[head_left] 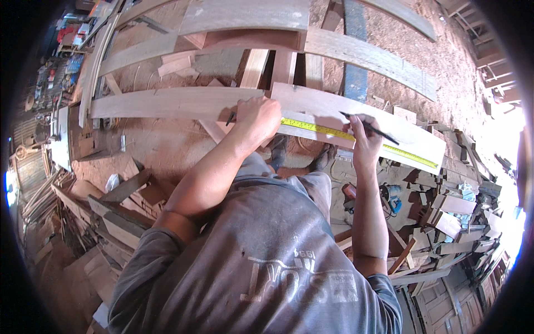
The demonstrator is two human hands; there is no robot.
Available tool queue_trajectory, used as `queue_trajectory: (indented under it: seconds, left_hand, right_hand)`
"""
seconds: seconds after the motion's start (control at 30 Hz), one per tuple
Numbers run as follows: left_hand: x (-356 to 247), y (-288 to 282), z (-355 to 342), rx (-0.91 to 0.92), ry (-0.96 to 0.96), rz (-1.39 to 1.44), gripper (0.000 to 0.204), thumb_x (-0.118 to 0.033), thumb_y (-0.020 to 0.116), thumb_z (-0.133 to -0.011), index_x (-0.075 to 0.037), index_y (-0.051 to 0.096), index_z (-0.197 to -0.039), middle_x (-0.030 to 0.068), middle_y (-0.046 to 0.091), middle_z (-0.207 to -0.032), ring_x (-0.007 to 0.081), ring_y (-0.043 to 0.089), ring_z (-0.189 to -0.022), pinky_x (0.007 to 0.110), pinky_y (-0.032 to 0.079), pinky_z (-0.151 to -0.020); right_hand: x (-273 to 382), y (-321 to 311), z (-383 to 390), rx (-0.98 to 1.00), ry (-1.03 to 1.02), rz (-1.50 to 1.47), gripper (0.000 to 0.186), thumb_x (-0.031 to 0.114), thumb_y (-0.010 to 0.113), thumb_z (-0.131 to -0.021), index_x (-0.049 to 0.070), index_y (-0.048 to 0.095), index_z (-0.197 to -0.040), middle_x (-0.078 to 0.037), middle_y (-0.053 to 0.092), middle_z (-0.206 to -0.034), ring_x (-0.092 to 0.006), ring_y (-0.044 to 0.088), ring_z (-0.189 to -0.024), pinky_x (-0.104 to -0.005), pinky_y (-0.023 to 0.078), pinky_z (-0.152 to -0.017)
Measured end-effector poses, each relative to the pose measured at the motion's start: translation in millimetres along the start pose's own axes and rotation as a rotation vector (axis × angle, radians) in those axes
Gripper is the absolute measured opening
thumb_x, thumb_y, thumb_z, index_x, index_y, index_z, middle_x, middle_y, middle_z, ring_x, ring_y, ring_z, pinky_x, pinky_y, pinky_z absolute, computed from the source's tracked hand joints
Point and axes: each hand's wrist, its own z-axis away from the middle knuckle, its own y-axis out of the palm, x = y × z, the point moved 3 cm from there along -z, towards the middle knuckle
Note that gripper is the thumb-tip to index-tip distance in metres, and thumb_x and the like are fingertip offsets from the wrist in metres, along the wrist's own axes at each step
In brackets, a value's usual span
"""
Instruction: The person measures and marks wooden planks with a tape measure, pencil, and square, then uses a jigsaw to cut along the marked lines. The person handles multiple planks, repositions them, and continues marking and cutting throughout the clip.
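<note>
My left hand [259, 116] is closed at the near end of a pale board [311, 100]. A yellow tape measure [318, 127] runs out from under it, its blade lying along the board to the right end. The case is mostly hidden in the fist, and a small dark part shows on the left side. My right hand [367, 136] rests over the blade farther along, fingers pinched around a thin black pencil [386, 137]. That pencil lies slanted across the hand, one end pointing up and left above the board.
Another plank [167, 103] continues to the left of the board. Beyond stand a wooden box-like piece [245, 16] and a long weathered plank [372, 58]. Wood offcuts [456, 211] are heaped at right, near a blue power tool [394, 197]. Lumber [119, 217] lies at lower left.
</note>
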Motion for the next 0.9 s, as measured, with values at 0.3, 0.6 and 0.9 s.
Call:
queue_trajectory:
  seconds: [0.3, 0.6, 0.9]
  left_hand:
    - [28.6, -9.8, 7.6, 0.031, 0.170, 0.244, 0.036, -0.043, 0.072, -0.102, -0.008, 0.079, -0.109, 0.0178, 0.080, -0.111, 0.0422, 0.074, -0.108, 0.050, 0.057, -0.094]
    - [78.0, -2.0, -0.9, -0.312, 0.445, 0.459, 0.050, -0.028, 0.084, -0.098, -0.007, 0.067, -0.140, 0.0117, 0.067, -0.096, 0.0254, 0.064, -0.089, 0.039, 0.054, -0.084]
    - [160.0, 48.9, -3.5, -0.639, 0.394, 0.308, 0.048, -0.039, 0.082, -0.101, 0.000, 0.063, -0.122, 0.0192, 0.068, -0.108, 0.0383, 0.067, -0.102, 0.048, 0.053, -0.091]
  right_hand:
    - [24.4, -72.4, 89.9, -0.432, -0.066, -0.118, 0.013, 0.011, 0.074, -0.105, -0.001, 0.069, -0.109, -0.010, 0.076, -0.098, -0.0153, 0.072, -0.078, -0.0308, 0.060, -0.075]
    - [-17.8, -157.8, 207.1, -0.944, 0.054, -0.003, 0.021, 0.022, 0.082, -0.101, 0.004, 0.075, -0.109, -0.003, 0.073, -0.082, -0.0092, 0.066, -0.068, -0.0260, 0.051, -0.058]
    - [-72.5, -160.4, 443.7, -1.439, 0.457, 0.939, 0.035, 0.029, 0.062, -0.109, 0.002, 0.073, -0.130, -0.026, 0.078, -0.111, -0.0446, 0.075, -0.103, -0.0477, 0.059, -0.091]
